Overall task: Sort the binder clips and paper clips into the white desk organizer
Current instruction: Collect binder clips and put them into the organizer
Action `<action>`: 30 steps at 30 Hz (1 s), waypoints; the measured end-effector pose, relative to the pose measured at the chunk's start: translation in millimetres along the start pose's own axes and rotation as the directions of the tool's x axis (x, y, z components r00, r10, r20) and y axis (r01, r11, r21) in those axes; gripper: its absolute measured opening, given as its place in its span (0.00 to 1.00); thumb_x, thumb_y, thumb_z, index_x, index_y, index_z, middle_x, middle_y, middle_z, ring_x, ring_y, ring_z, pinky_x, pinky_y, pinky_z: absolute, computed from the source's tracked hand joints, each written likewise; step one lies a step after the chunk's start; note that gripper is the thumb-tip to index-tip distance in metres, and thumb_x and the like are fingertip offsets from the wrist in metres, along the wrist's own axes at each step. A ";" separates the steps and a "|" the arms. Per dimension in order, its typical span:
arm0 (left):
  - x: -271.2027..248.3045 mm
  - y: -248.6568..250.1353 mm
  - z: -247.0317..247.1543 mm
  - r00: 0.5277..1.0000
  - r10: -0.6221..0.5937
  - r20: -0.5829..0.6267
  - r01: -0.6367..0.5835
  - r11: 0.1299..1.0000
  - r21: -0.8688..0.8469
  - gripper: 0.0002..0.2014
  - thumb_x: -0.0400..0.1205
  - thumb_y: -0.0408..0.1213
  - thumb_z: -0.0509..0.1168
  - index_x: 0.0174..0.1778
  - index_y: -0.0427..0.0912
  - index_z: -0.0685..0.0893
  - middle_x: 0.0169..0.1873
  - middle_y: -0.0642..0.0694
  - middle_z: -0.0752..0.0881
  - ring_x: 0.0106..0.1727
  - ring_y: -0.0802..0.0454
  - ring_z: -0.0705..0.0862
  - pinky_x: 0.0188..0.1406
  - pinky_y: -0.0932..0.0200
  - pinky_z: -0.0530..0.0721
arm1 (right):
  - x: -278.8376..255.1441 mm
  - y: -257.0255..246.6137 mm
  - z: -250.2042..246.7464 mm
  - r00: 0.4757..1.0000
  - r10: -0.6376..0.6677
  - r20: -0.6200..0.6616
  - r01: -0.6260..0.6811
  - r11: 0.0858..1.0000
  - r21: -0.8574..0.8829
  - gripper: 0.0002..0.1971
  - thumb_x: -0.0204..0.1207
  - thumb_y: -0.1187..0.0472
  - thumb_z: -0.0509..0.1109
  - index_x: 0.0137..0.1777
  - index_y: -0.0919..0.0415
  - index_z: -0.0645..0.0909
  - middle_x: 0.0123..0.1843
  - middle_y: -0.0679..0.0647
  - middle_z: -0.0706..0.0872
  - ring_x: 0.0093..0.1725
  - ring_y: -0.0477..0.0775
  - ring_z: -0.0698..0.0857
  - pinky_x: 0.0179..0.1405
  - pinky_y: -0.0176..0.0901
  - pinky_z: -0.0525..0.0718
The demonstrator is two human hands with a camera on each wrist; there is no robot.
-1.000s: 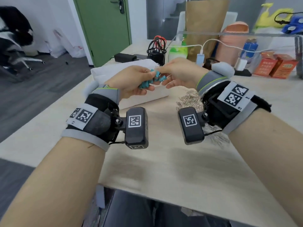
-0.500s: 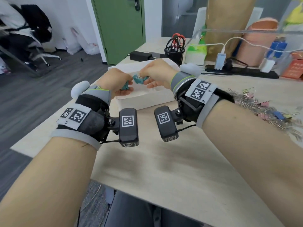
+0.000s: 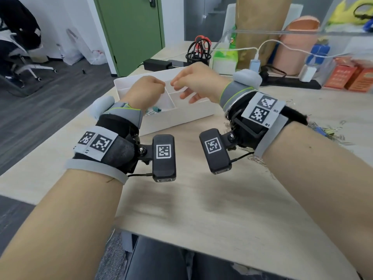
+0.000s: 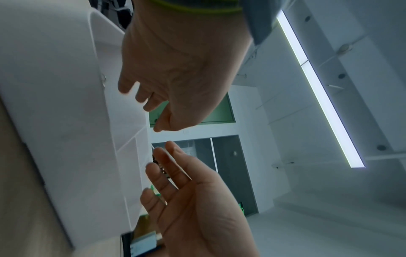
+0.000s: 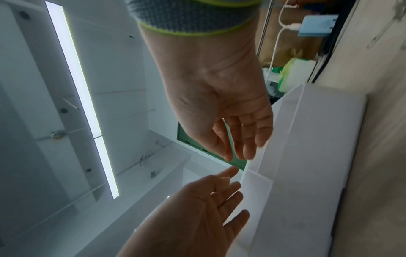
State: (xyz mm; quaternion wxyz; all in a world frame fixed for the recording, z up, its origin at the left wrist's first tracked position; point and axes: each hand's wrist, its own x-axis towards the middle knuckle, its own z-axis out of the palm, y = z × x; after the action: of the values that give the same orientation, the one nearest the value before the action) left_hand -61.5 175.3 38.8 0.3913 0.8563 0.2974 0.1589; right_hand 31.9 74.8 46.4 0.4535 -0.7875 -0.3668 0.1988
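Observation:
The white desk organizer stands on the wooden table, its walls also visible in the left wrist view and the right wrist view. Teal binder clips lie in its near-left compartment. My left hand hovers just above that compartment, fingers relaxed and empty. My right hand hangs over the middle of the organizer, close beside the left, fingers loose and holding nothing. A pile of paper clips and binder clips is spread on the table to the right, partly hidden by my right wrist.
Behind the organizer are a black mesh pen holder, a black adapter, a green tissue pack and a power strip with chargers. Orange boxes stand far right. The table's left edge runs close to the organizer.
The teal binder clips that both hands held have dropped into the organizer's near-left compartment. Both hands have let go and are now empty above it.

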 end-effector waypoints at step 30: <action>-51.2 82.4 127.7 0.662 0.074 0.745 -0.387 0.886 0.255 0.14 0.72 0.46 0.76 0.53 0.54 0.86 0.43 0.54 0.85 0.42 0.59 0.82 0.38 0.66 0.78 | -147.3 105.6 -127.2 0.872 0.419 -0.255 -0.460 0.879 -0.129 0.19 0.71 0.56 0.76 0.59 0.67 0.83 0.54 0.56 0.83 0.31 0.50 0.80 0.27 0.41 0.74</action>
State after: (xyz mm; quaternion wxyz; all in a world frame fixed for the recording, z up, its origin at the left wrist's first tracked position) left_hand -4.9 26.7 17.7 0.2720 0.9404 0.0328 -0.2013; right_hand 60.1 -142.9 17.5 0.3583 -0.9062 -0.1420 0.1737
